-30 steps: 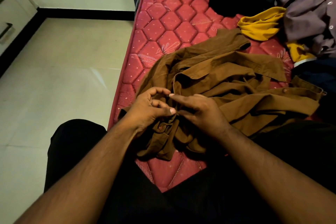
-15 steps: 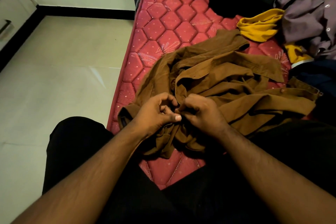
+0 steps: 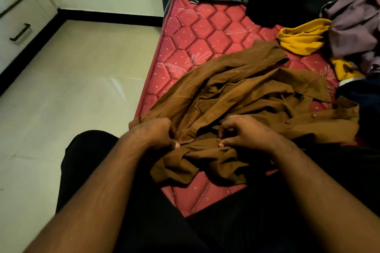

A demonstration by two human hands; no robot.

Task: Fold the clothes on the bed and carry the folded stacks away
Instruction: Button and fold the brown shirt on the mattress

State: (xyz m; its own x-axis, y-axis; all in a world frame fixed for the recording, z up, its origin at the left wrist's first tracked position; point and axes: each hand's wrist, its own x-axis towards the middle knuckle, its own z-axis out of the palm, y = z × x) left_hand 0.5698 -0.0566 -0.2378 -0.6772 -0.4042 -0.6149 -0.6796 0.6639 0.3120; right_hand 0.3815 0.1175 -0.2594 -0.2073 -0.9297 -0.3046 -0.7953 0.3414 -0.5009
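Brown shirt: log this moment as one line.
stage: folding | brown shirt: crumpled on bed | left hand: grips shirt edge | right hand: pinches shirt fabric | folded stacks: none visible

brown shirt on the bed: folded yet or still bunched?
Still bunched. The brown cotton button shirt lies crumpled in loose overlapping folds on the red quilted mattress; the left hand and right hand pinch its near edge.
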